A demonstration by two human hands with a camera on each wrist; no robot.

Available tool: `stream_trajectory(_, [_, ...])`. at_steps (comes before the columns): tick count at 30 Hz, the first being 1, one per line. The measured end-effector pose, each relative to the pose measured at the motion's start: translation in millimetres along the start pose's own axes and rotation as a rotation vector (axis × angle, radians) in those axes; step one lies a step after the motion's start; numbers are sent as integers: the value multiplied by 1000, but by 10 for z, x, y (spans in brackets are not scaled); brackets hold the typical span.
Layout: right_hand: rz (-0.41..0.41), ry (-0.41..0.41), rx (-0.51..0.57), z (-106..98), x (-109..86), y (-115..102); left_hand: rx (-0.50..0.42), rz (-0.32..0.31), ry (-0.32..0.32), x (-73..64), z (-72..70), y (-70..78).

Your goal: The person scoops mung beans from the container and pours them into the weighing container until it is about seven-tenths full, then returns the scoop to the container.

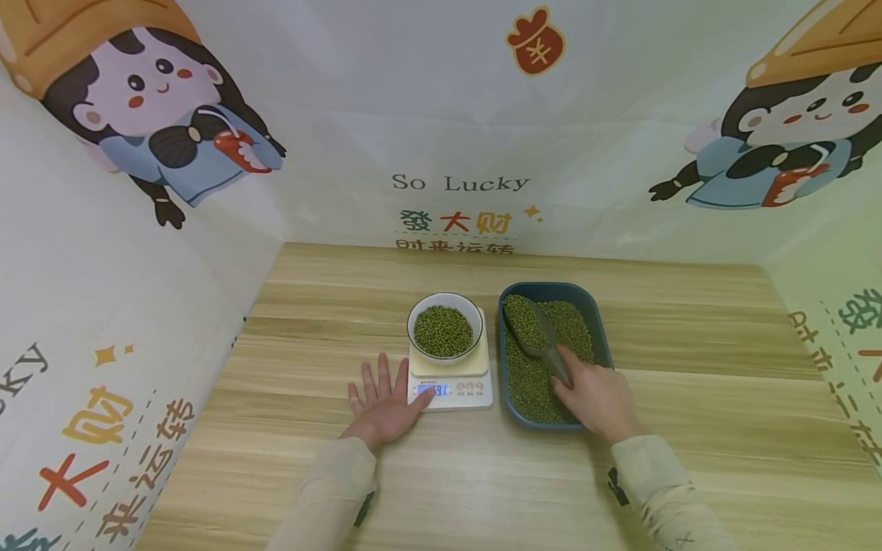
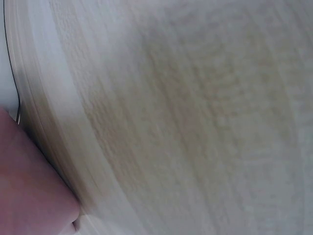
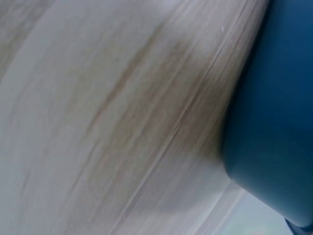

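My right hand grips the handle of a dark grey scoop filled with mung beans, over a blue tub of more mung beans. To the left of the tub stands a white kitchen scale with a lit display. On its platform sits a white, dark-rimmed bowl holding mung beans. Fingers spread, my left hand rests on the table beside the scale, its thumb at the display's edge and partly covering the digits. In the left wrist view only part of the left hand shows.
The wood-grain table is bounded by a printed white backdrop at the back and both sides. In the right wrist view the tub's outer wall stands on the tabletop.
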State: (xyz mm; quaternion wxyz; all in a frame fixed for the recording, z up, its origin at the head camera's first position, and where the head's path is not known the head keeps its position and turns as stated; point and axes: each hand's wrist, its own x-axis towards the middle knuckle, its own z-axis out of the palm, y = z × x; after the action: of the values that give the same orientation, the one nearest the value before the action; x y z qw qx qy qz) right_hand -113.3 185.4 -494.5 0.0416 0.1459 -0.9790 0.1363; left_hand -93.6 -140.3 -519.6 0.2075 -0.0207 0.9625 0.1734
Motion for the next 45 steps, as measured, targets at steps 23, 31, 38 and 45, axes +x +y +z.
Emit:
stream_trajectory(23, [-1,28,-5,0,-2,-8,-15,10,16,-24,-31,19])
stream_trajectory(31, [1,23,8,-6,-5,-9,-22,0,9,-18,-21,15])
stream_trajectory(38, [9,46,17,9,-6,-4,-24,-4,5,0,0,7])
stream_trajectory(45, [6,72,30,19,-6,8,-40,0,14,-17,-8,22])
